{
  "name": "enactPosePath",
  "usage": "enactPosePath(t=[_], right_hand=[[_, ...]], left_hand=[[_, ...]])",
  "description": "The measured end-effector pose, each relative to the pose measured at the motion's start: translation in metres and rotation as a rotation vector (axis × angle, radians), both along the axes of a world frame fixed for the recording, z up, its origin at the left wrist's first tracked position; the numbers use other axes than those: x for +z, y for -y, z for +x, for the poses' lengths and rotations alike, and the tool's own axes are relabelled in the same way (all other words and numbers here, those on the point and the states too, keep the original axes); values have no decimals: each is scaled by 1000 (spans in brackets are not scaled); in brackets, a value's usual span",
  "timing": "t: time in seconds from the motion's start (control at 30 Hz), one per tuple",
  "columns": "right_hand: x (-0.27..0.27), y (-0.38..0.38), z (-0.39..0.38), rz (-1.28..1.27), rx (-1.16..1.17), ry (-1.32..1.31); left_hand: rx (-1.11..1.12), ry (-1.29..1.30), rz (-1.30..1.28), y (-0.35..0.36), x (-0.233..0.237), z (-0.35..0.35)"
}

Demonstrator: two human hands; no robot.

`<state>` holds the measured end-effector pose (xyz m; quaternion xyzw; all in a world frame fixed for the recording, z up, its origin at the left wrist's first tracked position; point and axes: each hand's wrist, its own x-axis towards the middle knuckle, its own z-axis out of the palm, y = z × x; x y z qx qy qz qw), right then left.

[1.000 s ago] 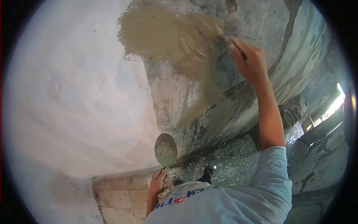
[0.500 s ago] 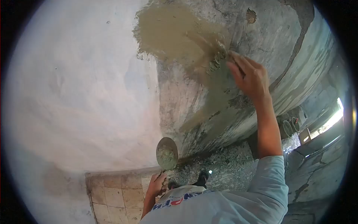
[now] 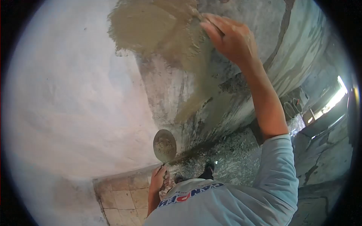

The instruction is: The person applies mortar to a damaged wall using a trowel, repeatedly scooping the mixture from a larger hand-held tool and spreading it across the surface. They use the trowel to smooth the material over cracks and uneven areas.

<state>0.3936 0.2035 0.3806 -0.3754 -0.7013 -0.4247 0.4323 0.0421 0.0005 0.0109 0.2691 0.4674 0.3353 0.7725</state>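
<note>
High on the wall, my right hand (image 3: 233, 39) is closed round the handle of a trowel (image 3: 197, 16), whose blade is hard to make out against the wet mortar. The patch of mortar (image 3: 145, 28) is brown-grey, with a ragged left edge and ridges beside my hand. Low down near the wall's foot, my left hand (image 3: 160, 179) grips the short handle of a round, shallow pan (image 3: 164, 145). Some mortar lies in the pan. Part of my left hand's grip is hidden.
White painted wall (image 3: 83, 94) stretches to the left; bare, stained wall (image 3: 166, 81) lies below the patch. Rubble covers the floor (image 3: 237, 158) near my feet, and square tiles (image 3: 122, 197) lie at lower left. Coiled cable or hose (image 3: 292, 107) sits at right, near a bright opening.
My right hand and the trowel have moved up and left across the wall, and the mortar ridge there looks more spread. The view has shifted slightly; my left hand still holds the pan.
</note>
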Motion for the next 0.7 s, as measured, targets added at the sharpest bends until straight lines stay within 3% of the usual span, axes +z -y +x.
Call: enactPosePath(t=[0.13,0.3,0.5,0.7], right_hand=[[28,6,7,26,98,-205],[-24,19,59,-176,73,93],[-98,37,68,-368,-44,122],[-91,27,60,-322,-151,134]], left_hand=[[-13,-35,46,8,3,8],[17,-21,17,18,6,3],[60,-81,-8,20,-3,-6],[69,-80,-43,15,-5,-6]])
